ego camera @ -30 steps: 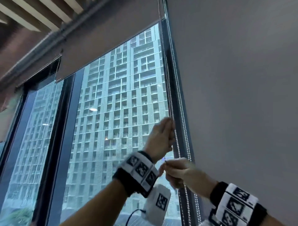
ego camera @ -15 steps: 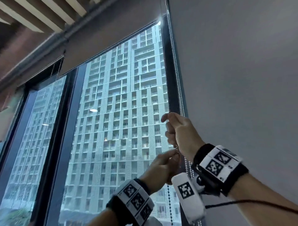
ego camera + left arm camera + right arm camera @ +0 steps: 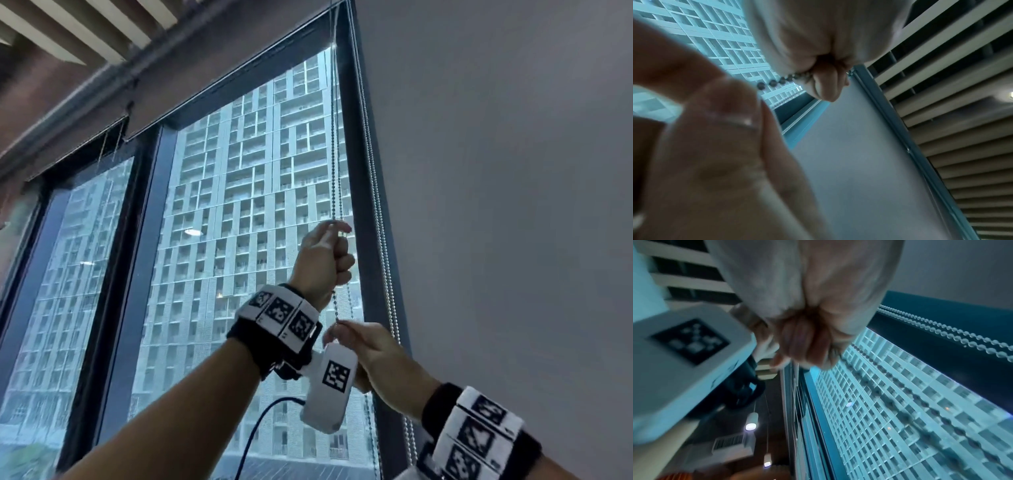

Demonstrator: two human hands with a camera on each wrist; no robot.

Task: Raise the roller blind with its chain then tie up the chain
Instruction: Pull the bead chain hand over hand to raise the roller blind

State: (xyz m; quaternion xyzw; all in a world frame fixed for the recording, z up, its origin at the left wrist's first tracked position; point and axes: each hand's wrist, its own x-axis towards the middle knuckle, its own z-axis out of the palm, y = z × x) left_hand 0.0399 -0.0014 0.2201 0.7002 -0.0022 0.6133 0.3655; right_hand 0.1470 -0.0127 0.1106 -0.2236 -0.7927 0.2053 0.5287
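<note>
My roller blind [image 3: 212, 78] has climbed against the window frame [image 3: 356, 192]: its bottom edge now sits higher up the frame than it did a second ago, leaving more glass bare. It looks nearly rolled up, so I judge the raising close to done and the tying still to come. Half a second ago my right hand was the upper one beside the frame; now they have swapped. My left hand [image 3: 323, 260] is fisted round the chain [image 3: 337, 164] just left of the frame, and my right hand [image 3: 366, 346] pinches the same chain directly below it. The two hands are close but not touching. Another chain [image 3: 376, 212] hangs untouched along the frame.
</note>
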